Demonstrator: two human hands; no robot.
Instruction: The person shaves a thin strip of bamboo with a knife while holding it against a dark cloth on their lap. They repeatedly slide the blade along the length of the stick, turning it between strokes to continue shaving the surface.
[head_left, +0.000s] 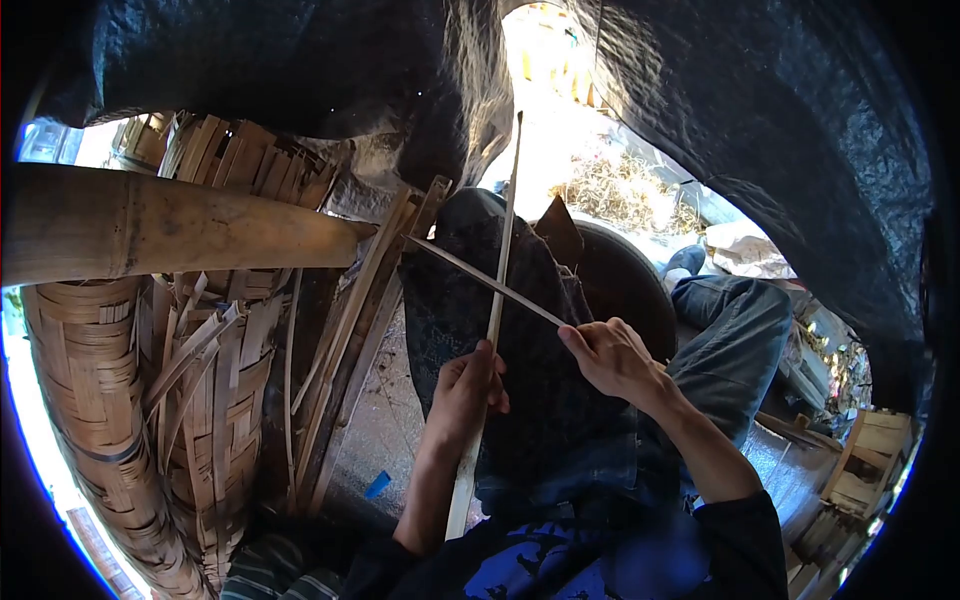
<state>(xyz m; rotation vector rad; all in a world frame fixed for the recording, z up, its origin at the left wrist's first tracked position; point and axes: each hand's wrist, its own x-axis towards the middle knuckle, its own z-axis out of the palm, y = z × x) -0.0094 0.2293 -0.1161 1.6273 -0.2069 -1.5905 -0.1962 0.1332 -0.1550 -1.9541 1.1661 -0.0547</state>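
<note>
My left hand (465, 392) is closed around a long pale bamboo strip (508, 220). The strip slants from my lap up to a dark tip near the bright opening. In my right hand (615, 360) is a knife with a long narrow blade (470, 270), its handle hidden by my fingers. The blade points up and left and crosses the strip above my left hand. Beneath both hands, a dark patterned cloth (545, 410) covers my leg.
A thick bamboo pole (190, 222) juts in from the left above woven bamboo panels (90, 370). Split bamboo slats (350, 340) lean beside my leg. Dark plastic sheeting (760, 90) hangs overhead. A blue scrap (378, 485) lies on the ground, and a wooden crate (868, 455) stands at right.
</note>
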